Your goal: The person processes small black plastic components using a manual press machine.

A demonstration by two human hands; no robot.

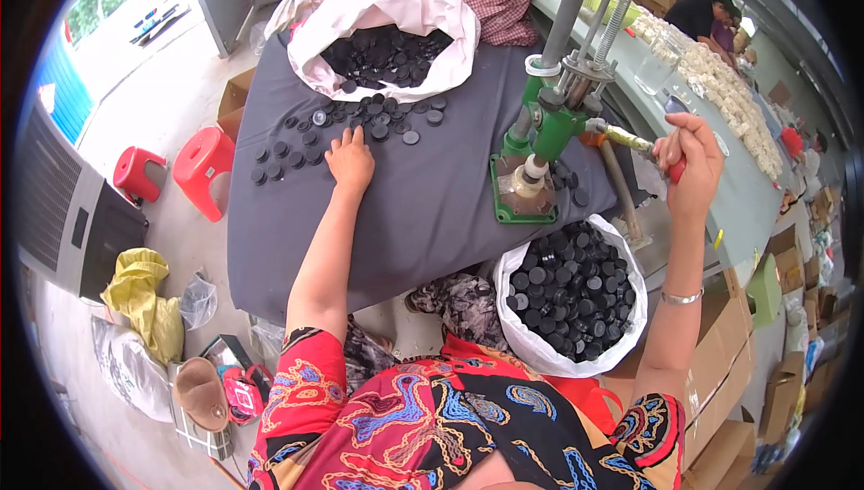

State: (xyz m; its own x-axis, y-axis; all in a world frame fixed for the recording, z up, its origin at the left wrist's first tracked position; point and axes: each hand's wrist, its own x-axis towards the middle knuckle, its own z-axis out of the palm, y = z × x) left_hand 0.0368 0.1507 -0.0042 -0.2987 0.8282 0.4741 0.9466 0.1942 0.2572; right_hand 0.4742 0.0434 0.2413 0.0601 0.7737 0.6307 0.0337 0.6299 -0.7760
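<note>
On the grey cloth-covered table, my left hand (349,161) reaches forward with its fingers stretched out at the near edge of scattered round black caps (382,119). Whether a fingertip touches a cap is hard to see. My right hand (691,152) is closed round the red-ended lever (630,139) of a green hand press (549,134). The press stands on the table's right side, its upright spring and rods on top. Under its ram is a pale, round fitting (529,179); whether a cap sits there is hidden.
A white sack of black caps (387,53) lies open at the table's far side. Another white sack (641,296), full of black caps, stands below the press. Red stools (203,170) are at the left. A long side table (756,188) bears pale pieces; people sit beyond it.
</note>
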